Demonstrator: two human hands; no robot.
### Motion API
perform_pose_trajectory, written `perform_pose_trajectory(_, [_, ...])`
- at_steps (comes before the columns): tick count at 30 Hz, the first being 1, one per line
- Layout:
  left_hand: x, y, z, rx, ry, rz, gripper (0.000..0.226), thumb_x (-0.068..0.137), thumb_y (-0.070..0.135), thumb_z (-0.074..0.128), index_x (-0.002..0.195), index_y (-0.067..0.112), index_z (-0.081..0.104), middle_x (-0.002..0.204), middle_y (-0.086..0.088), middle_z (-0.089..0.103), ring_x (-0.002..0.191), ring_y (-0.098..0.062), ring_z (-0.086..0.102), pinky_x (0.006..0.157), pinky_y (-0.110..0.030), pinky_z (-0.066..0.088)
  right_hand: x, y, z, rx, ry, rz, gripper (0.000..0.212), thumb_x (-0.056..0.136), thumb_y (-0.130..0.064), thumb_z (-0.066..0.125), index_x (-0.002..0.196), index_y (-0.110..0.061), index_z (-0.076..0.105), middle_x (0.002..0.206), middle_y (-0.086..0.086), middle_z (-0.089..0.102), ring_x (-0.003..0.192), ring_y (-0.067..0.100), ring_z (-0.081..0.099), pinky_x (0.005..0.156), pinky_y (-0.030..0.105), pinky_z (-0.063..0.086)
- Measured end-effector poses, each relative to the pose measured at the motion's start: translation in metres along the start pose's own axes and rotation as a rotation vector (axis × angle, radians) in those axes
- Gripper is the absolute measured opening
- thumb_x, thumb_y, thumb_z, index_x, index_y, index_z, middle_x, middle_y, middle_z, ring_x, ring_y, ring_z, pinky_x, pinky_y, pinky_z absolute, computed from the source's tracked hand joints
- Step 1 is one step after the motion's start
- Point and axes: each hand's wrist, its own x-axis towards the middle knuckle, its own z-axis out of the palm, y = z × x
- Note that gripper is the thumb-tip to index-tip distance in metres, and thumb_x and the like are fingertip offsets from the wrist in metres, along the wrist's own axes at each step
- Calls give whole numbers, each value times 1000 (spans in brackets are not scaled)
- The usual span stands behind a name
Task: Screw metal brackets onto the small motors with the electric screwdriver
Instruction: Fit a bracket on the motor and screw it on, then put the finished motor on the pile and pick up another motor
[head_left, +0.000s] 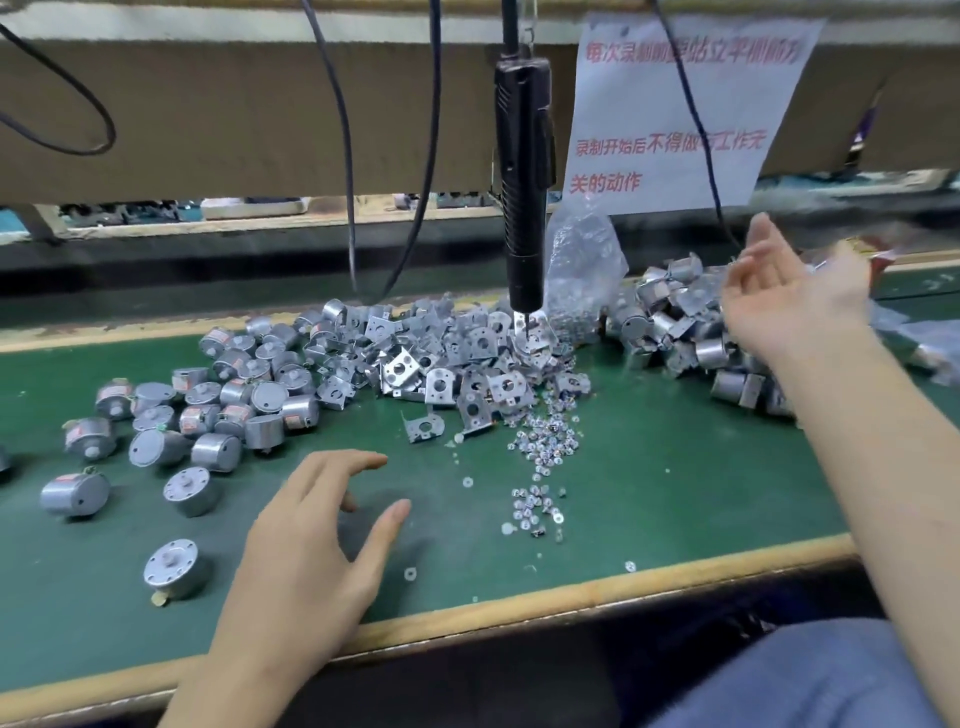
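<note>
A black electric screwdriver hangs from above, its bit just over a heap of metal brackets. Several small round silver motors lie loose on the green mat at the left. A scatter of tiny screws and washers trails toward the front edge. Motors with brackets on them are piled at the right. My left hand hovers over the mat near the front, fingers relaxed, holding nothing. My right hand is raised palm-up over the right pile, empty, well right of the screwdriver.
A clear plastic bag of small parts stands behind the screwdriver. A white paper notice with red writing hangs above it. Black cables dangle at the back. The bench has a wooden front edge.
</note>
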Motion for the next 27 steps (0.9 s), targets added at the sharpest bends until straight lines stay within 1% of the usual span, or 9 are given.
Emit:
perform_pose_trajectory(2, [3, -10, -7, 234, 57, -43, 33, 88, 40, 66, 113, 18, 64, 106, 0, 60, 95, -27, 53, 85, -36, 43, -5, 13, 6, -205, -66, -11, 57, 109, -47, 34, 112, -4, 70, 81, 4, 77, 54, 11, 59, 55, 20, 48])
perform_pose_trajectory(4, [7, -27, -20, 471, 116, -176, 43, 87, 49, 60, 112, 14, 62, 110, -14, 55, 97, -41, 47, 77, -52, 46, -13, 31, 16, -483, -171, -49, 51, 108, -48, 38, 115, -7, 68, 87, 2, 75, 66, 12, 64, 60, 22, 50])
perform_pose_trajectory(8, [5, -69, -47, 628, -38, -484, 62, 69, 67, 53, 101, 15, 42, 97, -26, 49, 88, -51, 50, 65, -59, 50, -43, 74, 31, -1049, -493, -234, 55, 93, -63, 52, 122, -18, 63, 116, -6, 70, 103, 7, 68, 89, 30, 56])
perform_pose_trajectory(10, [2, -80, -54, 632, -112, -494, 55, 70, 56, 71, 90, 16, 39, 77, -20, 49, 74, -48, 54, 60, -53, 51, -58, 92, 36, -1169, -665, -242, 69, 85, -61, 61, 141, -21, 52, 123, -16, 65, 114, -3, 63, 101, 30, 51])
perform_pose_trajectory(14, [4, -77, -57, 517, -172, -481, 51, 72, 40, 80, 85, 28, 32, 64, 1, 60, 64, -32, 59, 59, -43, 51, -75, 118, 48, -1109, -829, -187, 56, 92, -33, 75, 139, -26, 45, 125, -3, 67, 114, 2, 64, 100, 22, 51])
perform_pose_trajectory(18, [11, -51, -51, 398, -140, -403, 45, 68, 39, 85, 98, 23, 56, 82, 2, 67, 83, -31, 65, 68, -38, 49, -85, 130, 65, -1021, -887, -197, 53, 92, -11, 74, 140, -16, 51, 106, 5, 69, 100, 12, 67, 100, 29, 53])
perform_pose_trajectory(22, [14, -23, -30, 132, -176, -262, 45, 67, 31, 89, 103, 22, 63, 94, 8, 64, 83, -16, 65, 76, -35, 52, -93, 142, 77, -991, -988, -204, 47, 93, 3, 68, 136, -5, 52, 102, 1, 67, 95, 12, 64, 104, 40, 52])
perform_pose_trajectory(25, [12, -15, -15, -42, -225, -162, 36, 71, 16, 88, 98, 25, 65, 93, 15, 62, 78, 0, 64, 74, -12, 49, -98, 154, 82, -962, -988, -226, 34, 88, 4, 64, 121, 4, 57, 97, 5, 69, 91, 13, 63, 93, 33, 53])
perform_pose_trajectory(27, [10, -15, -8, -48, -234, -113, 35, 74, 16, 85, 99, 28, 64, 91, 21, 59, 82, 3, 60, 73, -5, 42, -100, 157, 83, -895, -944, -182, 37, 78, -5, 61, 111, 12, 55, 83, 9, 63, 79, 21, 60, 81, 38, 51])
